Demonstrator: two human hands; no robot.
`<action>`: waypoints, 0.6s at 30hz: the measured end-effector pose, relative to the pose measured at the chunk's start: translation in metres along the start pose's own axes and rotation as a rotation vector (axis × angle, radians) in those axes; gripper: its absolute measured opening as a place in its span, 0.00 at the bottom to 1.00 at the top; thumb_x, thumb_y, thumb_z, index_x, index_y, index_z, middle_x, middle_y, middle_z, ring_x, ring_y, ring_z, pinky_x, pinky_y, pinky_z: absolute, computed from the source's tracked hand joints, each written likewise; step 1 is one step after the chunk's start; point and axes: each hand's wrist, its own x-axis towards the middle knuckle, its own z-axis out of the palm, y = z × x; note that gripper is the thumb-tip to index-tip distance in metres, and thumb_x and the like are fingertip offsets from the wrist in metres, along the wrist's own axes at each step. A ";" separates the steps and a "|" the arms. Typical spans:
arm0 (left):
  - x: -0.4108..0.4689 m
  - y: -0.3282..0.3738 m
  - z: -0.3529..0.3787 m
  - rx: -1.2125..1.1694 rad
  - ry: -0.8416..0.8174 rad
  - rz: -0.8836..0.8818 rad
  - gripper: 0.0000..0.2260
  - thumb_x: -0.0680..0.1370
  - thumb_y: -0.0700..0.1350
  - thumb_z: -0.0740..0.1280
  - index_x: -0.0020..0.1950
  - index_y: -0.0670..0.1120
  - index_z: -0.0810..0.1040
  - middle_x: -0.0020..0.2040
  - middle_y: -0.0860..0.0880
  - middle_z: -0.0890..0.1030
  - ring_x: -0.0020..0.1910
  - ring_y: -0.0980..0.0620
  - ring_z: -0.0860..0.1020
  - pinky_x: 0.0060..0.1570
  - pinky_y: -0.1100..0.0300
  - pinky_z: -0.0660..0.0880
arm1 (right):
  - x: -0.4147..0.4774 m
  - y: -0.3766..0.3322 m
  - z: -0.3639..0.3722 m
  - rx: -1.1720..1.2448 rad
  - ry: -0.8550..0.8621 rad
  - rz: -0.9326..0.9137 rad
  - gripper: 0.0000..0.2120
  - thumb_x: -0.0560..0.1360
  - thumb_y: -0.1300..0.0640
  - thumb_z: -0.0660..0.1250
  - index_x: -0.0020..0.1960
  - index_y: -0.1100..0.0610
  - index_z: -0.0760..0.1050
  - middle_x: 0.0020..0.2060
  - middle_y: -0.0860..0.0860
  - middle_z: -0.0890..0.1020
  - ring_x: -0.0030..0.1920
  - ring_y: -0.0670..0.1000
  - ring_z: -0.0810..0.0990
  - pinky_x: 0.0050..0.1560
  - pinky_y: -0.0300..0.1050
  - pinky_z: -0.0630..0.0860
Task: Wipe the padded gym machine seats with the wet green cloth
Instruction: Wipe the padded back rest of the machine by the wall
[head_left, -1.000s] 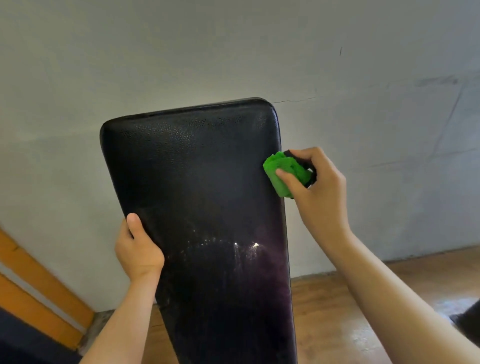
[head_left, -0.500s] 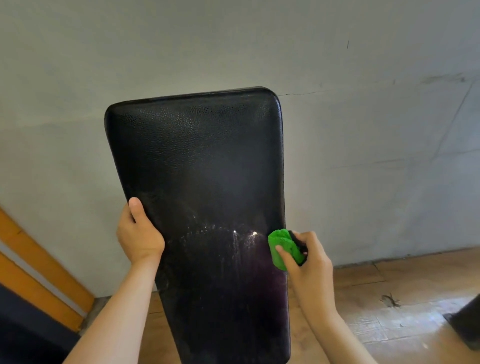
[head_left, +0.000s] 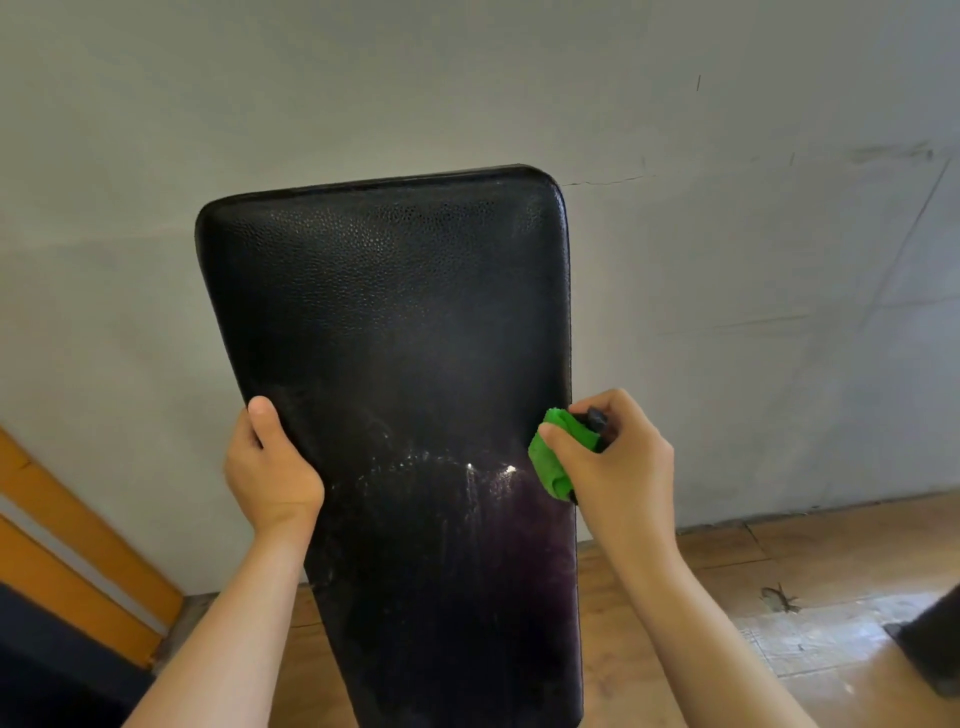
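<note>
Right hand (head_left: 618, 462): curled tight round cloth (head_left: 550, 462), pressing it on pad's (head_left: 389, 322) right edge. Over on left hand (head_left: 270, 467): gripping the left edge, thumb across the front.

1. Pad (head_left: 395, 332): black throughout, with a fine pebbled grain clearest toward its top edge. Whitish arcing streaks and two bright glints cross its lower middle, and a faint purple tint lies toward its lower right edge.
2. Cloth (head_left: 548, 467): bright, plain green.
3. Item (head_left: 597, 418) beside the cloth: black.
4. Wall (head_left: 727, 260): pale grey, with darker scuffs, faint straight lines and one thin dark crack.
5. Floor (head_left: 831, 561): warm brown plank pattern with dark seams, and a pale sheen near its right edge.
6. Boards (head_left: 78, 527), lower left: orange, parted by a light grey stripe.
</note>
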 end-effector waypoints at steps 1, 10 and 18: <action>0.000 0.000 0.000 0.004 0.003 -0.001 0.19 0.84 0.51 0.51 0.33 0.52 0.62 0.32 0.51 0.65 0.32 0.56 0.65 0.36 0.60 0.63 | 0.000 -0.002 0.001 -0.001 0.017 -0.014 0.08 0.71 0.59 0.75 0.44 0.56 0.75 0.33 0.45 0.79 0.33 0.40 0.79 0.30 0.31 0.74; 0.004 -0.005 0.000 0.013 0.004 -0.046 0.19 0.83 0.55 0.50 0.33 0.52 0.64 0.33 0.50 0.68 0.34 0.56 0.67 0.40 0.57 0.65 | 0.006 -0.004 0.015 -0.115 0.048 -0.330 0.16 0.71 0.58 0.76 0.54 0.50 0.73 0.48 0.45 0.79 0.51 0.46 0.78 0.50 0.38 0.76; 0.002 -0.004 -0.001 0.005 -0.003 -0.017 0.19 0.84 0.54 0.50 0.35 0.50 0.65 0.34 0.52 0.68 0.34 0.57 0.67 0.37 0.61 0.65 | -0.032 0.052 0.009 -0.357 -0.031 -0.338 0.14 0.69 0.57 0.77 0.49 0.57 0.75 0.45 0.48 0.79 0.45 0.48 0.77 0.42 0.38 0.75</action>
